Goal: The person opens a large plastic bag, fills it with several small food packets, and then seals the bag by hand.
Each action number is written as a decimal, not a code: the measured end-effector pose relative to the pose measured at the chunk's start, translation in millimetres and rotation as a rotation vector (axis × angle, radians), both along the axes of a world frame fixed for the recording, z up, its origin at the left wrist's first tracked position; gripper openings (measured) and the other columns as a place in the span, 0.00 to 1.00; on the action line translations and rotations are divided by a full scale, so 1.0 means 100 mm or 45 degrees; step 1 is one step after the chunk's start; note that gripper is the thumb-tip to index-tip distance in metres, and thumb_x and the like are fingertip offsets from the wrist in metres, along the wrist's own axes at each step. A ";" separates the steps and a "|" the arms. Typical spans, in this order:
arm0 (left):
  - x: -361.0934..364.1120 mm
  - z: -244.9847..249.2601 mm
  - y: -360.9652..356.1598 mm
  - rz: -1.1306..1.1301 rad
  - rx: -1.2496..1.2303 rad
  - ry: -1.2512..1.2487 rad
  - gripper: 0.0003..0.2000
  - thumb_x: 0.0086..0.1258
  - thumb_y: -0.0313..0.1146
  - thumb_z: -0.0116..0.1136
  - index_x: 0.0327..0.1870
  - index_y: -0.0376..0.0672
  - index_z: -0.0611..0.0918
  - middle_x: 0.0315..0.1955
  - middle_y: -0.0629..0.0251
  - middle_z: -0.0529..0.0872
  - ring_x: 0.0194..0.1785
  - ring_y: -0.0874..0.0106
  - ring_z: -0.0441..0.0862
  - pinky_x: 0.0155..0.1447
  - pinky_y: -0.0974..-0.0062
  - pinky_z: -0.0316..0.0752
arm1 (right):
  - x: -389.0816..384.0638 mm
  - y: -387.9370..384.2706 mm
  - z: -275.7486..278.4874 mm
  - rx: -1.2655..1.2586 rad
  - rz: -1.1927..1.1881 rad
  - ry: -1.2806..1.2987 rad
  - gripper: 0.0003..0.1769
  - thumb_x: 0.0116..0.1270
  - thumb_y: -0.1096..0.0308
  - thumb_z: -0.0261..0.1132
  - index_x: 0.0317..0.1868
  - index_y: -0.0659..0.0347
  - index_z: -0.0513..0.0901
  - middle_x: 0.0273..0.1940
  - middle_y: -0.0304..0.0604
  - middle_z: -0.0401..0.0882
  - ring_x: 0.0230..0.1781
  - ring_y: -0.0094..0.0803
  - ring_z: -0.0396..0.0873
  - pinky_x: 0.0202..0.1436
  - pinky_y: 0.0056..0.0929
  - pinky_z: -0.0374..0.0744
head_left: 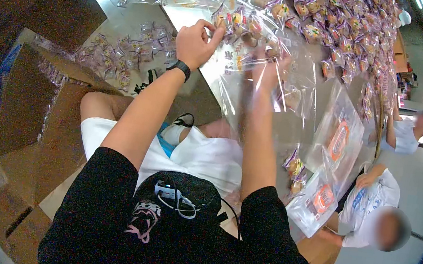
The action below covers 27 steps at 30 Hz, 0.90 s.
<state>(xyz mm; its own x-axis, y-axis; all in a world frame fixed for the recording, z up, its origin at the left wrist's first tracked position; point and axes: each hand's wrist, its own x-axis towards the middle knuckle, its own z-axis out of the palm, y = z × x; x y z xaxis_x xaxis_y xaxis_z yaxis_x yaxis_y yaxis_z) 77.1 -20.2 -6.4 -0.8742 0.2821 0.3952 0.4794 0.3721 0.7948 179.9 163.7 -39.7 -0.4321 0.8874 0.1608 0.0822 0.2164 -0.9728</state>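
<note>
A large clear plastic bag [301,98] with printing spreads over the work surface and around my right forearm. Several small wrapped pastries [238,20] lie in a row at its far part. My left hand [197,43], with a dark wristband, is curled, thumb and forefinger closed at the left end of that row on a wrapped pastry [219,20]. My right hand [268,71] is under the clear film, blurred, its fingertips by another wrapped pastry [272,49]. Glare and motion hide whether it grips that one.
A big heap of wrapped pastries [338,20] covers the table at upper right. More packets [109,57] lie at left beside open cardboard boxes [29,92]. Stacked printed bags [335,143] and loose packets [295,167] are at right. Two people in white shirts [373,199] sit at right.
</note>
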 end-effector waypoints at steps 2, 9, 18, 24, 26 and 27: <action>0.00 -0.01 0.00 0.034 -0.035 0.086 0.16 0.68 0.50 0.67 0.34 0.45 0.86 0.14 0.67 0.81 0.19 0.66 0.78 0.33 0.64 0.72 | -0.13 0.07 -0.10 0.083 0.000 0.445 0.38 0.61 0.64 0.80 0.67 0.68 0.74 0.56 0.52 0.79 0.54 0.42 0.81 0.58 0.37 0.79; -0.02 -0.03 0.01 0.004 0.047 0.051 0.13 0.67 0.47 0.68 0.32 0.47 0.84 0.12 0.73 0.76 0.18 0.69 0.74 0.43 0.67 0.68 | -0.07 0.09 -0.04 0.063 0.106 0.227 0.34 0.63 0.70 0.76 0.68 0.67 0.73 0.55 0.49 0.79 0.52 0.35 0.80 0.55 0.35 0.81; -0.01 -0.06 0.00 0.024 0.040 0.038 0.12 0.70 0.45 0.65 0.33 0.46 0.85 0.14 0.68 0.80 0.21 0.63 0.76 0.38 0.63 0.70 | -0.02 -0.02 0.03 0.495 0.127 -0.301 0.37 0.66 0.66 0.70 0.74 0.67 0.70 0.63 0.65 0.75 0.65 0.57 0.74 0.72 0.51 0.69; -0.04 -0.09 0.02 0.060 0.094 0.010 0.10 0.70 0.41 0.63 0.31 0.46 0.83 0.14 0.69 0.78 0.21 0.63 0.75 0.41 0.64 0.70 | 0.11 -0.29 0.25 0.563 0.195 -0.248 0.24 0.63 0.66 0.72 0.56 0.71 0.80 0.42 0.51 0.84 0.40 0.40 0.82 0.46 0.39 0.79; -0.03 -0.10 0.02 0.063 0.118 0.013 0.10 0.70 0.40 0.63 0.31 0.46 0.83 0.15 0.68 0.78 0.22 0.62 0.75 0.41 0.63 0.70 | 0.18 -0.31 0.10 0.604 0.192 -0.206 0.21 0.64 0.66 0.72 0.53 0.68 0.80 0.41 0.48 0.83 0.38 0.38 0.81 0.44 0.38 0.80; -0.02 -0.10 0.02 0.068 0.119 0.020 0.10 0.71 0.40 0.63 0.32 0.46 0.83 0.15 0.68 0.79 0.21 0.61 0.74 0.41 0.63 0.70 | 0.19 -0.30 0.02 0.714 0.152 -0.257 0.20 0.65 0.66 0.73 0.53 0.67 0.80 0.41 0.47 0.82 0.37 0.36 0.81 0.43 0.37 0.80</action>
<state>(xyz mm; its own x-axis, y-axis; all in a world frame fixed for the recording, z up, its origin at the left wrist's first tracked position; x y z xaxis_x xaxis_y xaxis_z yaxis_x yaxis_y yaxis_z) 75.0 -18.5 -16.6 -0.8806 0.1964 0.4313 0.4734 0.3223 0.8197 198.4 133.6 -37.4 -0.5942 0.6346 0.4941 0.1966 0.7103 -0.6759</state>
